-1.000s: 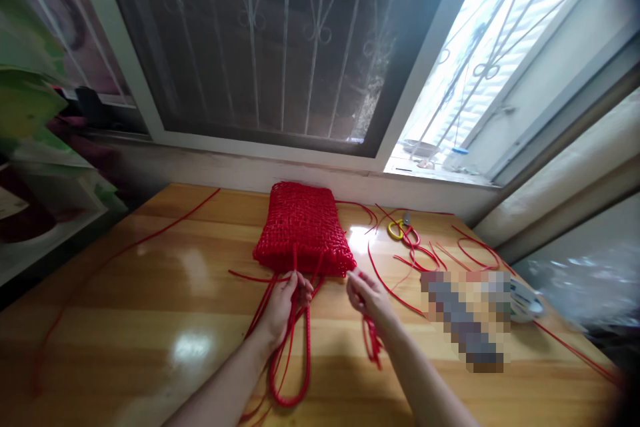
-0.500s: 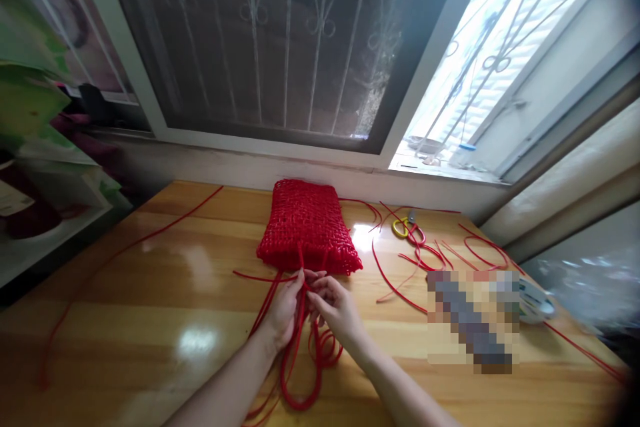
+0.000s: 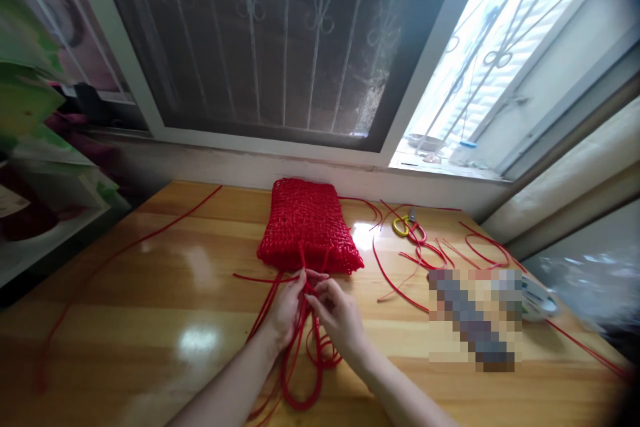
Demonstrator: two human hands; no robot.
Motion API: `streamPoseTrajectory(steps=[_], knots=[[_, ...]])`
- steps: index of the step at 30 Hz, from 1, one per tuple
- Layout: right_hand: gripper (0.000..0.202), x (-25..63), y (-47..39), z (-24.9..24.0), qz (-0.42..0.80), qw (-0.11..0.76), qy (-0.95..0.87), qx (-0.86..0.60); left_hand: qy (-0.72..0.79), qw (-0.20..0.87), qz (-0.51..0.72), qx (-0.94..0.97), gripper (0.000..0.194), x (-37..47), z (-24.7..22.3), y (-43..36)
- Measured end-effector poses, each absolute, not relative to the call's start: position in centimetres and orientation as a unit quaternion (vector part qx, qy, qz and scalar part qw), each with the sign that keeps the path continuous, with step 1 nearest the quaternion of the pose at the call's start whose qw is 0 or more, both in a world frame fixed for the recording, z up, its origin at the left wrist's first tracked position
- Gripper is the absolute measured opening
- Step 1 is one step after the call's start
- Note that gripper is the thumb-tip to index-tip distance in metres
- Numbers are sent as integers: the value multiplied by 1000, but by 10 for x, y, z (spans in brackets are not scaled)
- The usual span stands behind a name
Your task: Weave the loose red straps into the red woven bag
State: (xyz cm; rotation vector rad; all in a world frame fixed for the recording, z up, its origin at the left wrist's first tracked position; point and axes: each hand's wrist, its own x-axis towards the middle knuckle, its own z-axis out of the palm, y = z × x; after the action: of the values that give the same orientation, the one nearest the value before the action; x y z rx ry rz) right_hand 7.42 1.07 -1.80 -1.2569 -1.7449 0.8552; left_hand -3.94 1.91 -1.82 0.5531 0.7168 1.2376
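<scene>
A red woven bag [image 3: 310, 223] lies on the wooden table [image 3: 165, 307], its near edge just beyond my fingers. My left hand [image 3: 289, 307] is closed around red cords [image 3: 301, 383] close to that edge. Beside it, my right hand [image 3: 336, 307] pinches the same cords with thumb and fingertips. A thick loop of cord hangs from between the hands toward me, and thinner strands trail down to the left. One loose cord end [image 3: 250, 277] sticks out left of my left hand. The exact crossing of the strands is hidden by my fingers.
Scissors [image 3: 409, 223] with yellow and red handles lie right of the bag among loose red cord pieces [image 3: 395, 290]. A blurred-out item [image 3: 473, 320] and a pale round object [image 3: 537, 299] sit farther right. A long cord [image 3: 135, 240] curves along the left. The window [image 3: 270, 40] rises behind.
My right hand has shifted slightly and its fingers have curled in closer to the cords. My left hand keeps its grip, and the bag stays in place.
</scene>
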Motion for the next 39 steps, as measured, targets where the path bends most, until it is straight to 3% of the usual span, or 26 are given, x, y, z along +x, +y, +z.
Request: streamPoseTrajectory(steps=[6,15,29,39], knots=[[18,84,14,-10,230,373,-751,-494,322,725,553,255,23,-41,-18,19],[26,70,8,-21,464,356,-648,-487,303,747,540,242,25,-43,-18,18],[15,70,9,-27,216,381,-739,-511,322,750,524,244,28,-41,-15,18],[16,69,8,-22,208,386,-750,-496,324,741,537,239,25,-40,-17,18]])
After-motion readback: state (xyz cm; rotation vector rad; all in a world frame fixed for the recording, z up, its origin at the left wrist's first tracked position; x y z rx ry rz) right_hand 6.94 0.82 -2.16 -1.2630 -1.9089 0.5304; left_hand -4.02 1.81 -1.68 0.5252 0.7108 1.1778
